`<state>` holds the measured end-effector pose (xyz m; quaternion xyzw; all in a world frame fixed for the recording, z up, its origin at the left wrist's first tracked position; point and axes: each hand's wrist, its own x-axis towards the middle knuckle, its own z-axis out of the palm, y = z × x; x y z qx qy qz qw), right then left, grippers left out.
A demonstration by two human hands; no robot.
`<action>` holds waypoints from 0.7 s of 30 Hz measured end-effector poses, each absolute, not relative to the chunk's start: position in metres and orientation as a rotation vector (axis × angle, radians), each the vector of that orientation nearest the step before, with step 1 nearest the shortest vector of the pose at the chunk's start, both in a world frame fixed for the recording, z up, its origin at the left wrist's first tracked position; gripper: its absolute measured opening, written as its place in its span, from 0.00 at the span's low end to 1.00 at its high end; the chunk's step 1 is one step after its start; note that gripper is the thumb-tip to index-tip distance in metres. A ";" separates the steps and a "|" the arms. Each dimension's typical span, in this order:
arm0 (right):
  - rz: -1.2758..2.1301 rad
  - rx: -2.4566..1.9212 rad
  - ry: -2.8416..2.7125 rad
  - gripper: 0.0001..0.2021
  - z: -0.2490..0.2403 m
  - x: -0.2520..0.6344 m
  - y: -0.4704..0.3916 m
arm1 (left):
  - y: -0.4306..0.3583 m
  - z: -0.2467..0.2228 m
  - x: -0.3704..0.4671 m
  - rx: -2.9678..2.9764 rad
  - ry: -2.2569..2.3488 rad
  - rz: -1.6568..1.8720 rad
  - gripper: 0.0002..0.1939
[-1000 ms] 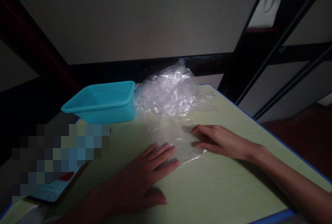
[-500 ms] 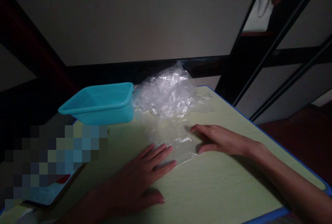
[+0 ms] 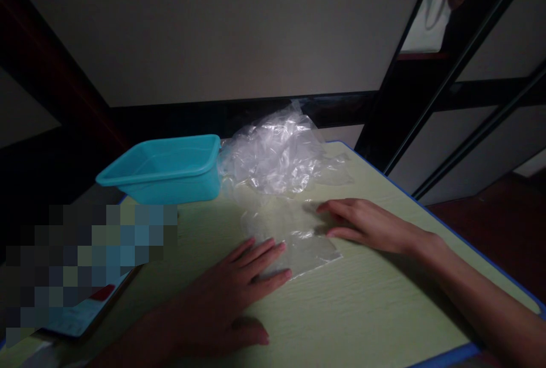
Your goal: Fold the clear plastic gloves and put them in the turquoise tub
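Observation:
A clear plastic bag lies flat on the pale yellow-green table. My left hand rests on its left side, fingers spread and stretched out, holding nothing. At the bag's right edge is my right hand, thumb and fingers apart, with nothing seen between them; whether the fingertips touch the plastic I cannot tell. Beyond the flat bag sits a crumpled heap of clear plastic bags.
A turquoise plastic basin stands at the back left, beside the heap. A flat device, partly blurred out, lies at the left. Blue edging rims the table. Behind rise cabinet panels, and a white bag hangs at the upper right.
My right hand has come off the bag's near right corner and shifted slightly up and right. That corner now shows, spread flatter. My left hand has stayed nearly still.

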<state>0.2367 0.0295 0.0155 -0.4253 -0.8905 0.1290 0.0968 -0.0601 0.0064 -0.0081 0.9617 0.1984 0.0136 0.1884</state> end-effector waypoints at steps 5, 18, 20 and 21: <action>0.135 -1.112 -2.678 0.16 0.015 0.232 0.028 | 0.003 -0.004 -0.064 2.732 0.444 0.050 0.35; 0.227 -1.100 -2.713 0.16 0.012 0.228 0.027 | -0.007 -0.009 -0.054 2.722 0.500 0.179 0.26; 0.254 -1.113 -2.700 0.17 0.011 0.229 0.028 | -0.008 -0.016 -0.054 2.765 0.532 0.222 0.22; 0.267 -1.125 -2.687 0.17 0.010 0.229 0.028 | -0.008 -0.020 -0.053 2.789 0.527 0.232 0.21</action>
